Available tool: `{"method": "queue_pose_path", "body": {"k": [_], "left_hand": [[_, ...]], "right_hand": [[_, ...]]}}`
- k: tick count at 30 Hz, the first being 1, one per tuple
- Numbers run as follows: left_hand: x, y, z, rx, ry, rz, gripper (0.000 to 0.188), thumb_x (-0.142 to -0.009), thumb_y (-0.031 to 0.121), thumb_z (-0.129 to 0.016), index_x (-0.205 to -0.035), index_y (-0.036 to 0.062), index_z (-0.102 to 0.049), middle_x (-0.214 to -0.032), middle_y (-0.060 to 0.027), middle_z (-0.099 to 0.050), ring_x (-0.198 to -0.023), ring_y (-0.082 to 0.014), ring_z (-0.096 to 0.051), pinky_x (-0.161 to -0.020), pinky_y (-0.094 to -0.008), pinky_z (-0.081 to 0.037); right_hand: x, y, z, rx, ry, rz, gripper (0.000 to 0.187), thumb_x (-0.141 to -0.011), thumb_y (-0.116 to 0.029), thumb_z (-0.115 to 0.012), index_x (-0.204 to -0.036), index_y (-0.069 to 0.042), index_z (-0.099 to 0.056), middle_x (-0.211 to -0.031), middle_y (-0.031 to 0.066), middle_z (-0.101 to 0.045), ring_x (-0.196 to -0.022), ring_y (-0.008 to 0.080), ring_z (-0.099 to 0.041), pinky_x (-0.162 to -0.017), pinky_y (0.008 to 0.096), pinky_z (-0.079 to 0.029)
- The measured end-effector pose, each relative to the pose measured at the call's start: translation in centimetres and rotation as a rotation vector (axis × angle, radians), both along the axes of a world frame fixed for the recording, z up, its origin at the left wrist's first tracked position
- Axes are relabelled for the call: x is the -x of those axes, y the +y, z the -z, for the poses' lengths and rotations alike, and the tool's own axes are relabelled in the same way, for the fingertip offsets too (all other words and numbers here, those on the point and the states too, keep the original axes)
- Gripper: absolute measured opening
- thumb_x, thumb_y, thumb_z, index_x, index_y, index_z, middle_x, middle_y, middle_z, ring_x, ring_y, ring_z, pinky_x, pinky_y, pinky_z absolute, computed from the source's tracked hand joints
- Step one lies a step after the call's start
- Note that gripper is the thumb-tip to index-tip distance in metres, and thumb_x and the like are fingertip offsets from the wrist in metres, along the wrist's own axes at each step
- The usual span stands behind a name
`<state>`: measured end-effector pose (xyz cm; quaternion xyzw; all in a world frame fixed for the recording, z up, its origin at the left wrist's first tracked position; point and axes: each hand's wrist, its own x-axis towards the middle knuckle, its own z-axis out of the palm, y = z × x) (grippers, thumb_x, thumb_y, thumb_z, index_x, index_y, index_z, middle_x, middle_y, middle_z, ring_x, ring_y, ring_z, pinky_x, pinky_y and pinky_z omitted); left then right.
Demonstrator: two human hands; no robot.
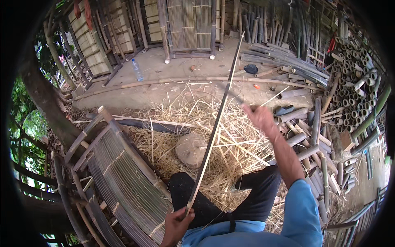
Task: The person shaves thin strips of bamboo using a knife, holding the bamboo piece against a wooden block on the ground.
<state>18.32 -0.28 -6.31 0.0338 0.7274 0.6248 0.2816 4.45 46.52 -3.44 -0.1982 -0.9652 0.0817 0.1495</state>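
Observation:
A long bamboo strip [214,131], dark along one side and pale along the other, slants up and away from my lap. My left hand [177,225] pinches its near end beside my left knee. My right hand [261,121] is closed round the handle of a knife [235,97]. The knife's blade is blurred and reaches to the strip's upper part; whether it touches or cuts the strip I cannot tell. Beyond my knees stands a round wooden block [191,150] among pale bamboo shavings [242,152].
At my left lies a bamboo slat bench [131,181]. Cut bamboo poles [284,61] and stacked tubes [354,86] fill the right side. Bamboo panels [191,24] lean at the back. A plastic bottle [137,70] stands on the raised ground behind a long pole [164,81].

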Motion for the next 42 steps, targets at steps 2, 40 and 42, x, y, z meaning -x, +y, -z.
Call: {"method": "queue_pose_path", "body": {"k": [2,40,42], "left_hand": [[-1.6,0.2,-2.6,-0.032,-0.301,-0.053,0.014,-0.092,0.011,-0.071,-0.102,0.0000,-0.069,-0.059,0.0060,-0.049,-0.046,-0.0033,-0.041,-0.044,-0.0227,-0.028],[2.5,2.8,3.7,-0.032,0.236,0.055,0.032,-0.095,0.008,-0.069,-0.126,0.0002,-0.066,-0.069,0.0080,-0.052,-0.060,0.0001,-0.043,-0.050,-0.0203,-0.033],[2.3,2.7,3.2,0.010,0.184,0.085,0.030,-0.094,0.008,-0.070,-0.123,-0.0001,-0.067,-0.071,0.0083,-0.051,-0.061,0.0004,-0.043,-0.051,-0.0195,-0.032]], "right_hand": [[-0.1,6.3,-1.1,-0.071,0.029,0.211,0.078,-0.097,-0.073,-0.039,-0.094,-0.005,-0.076,-0.060,0.0115,-0.063,-0.046,0.0161,-0.056,-0.036,0.0361,-0.044],[-12.6,-19.2,7.1,0.191,0.081,-0.637,0.065,-0.090,-0.069,-0.058,-0.072,-0.006,-0.061,-0.052,0.0122,-0.059,-0.049,0.0293,-0.064,-0.046,0.0421,-0.051],[-12.9,-19.4,6.8,0.221,0.039,-0.602,0.065,-0.088,-0.070,-0.060,-0.072,-0.007,-0.062,-0.053,0.0124,-0.059,-0.050,0.0298,-0.065,-0.048,0.0427,-0.052]]}}
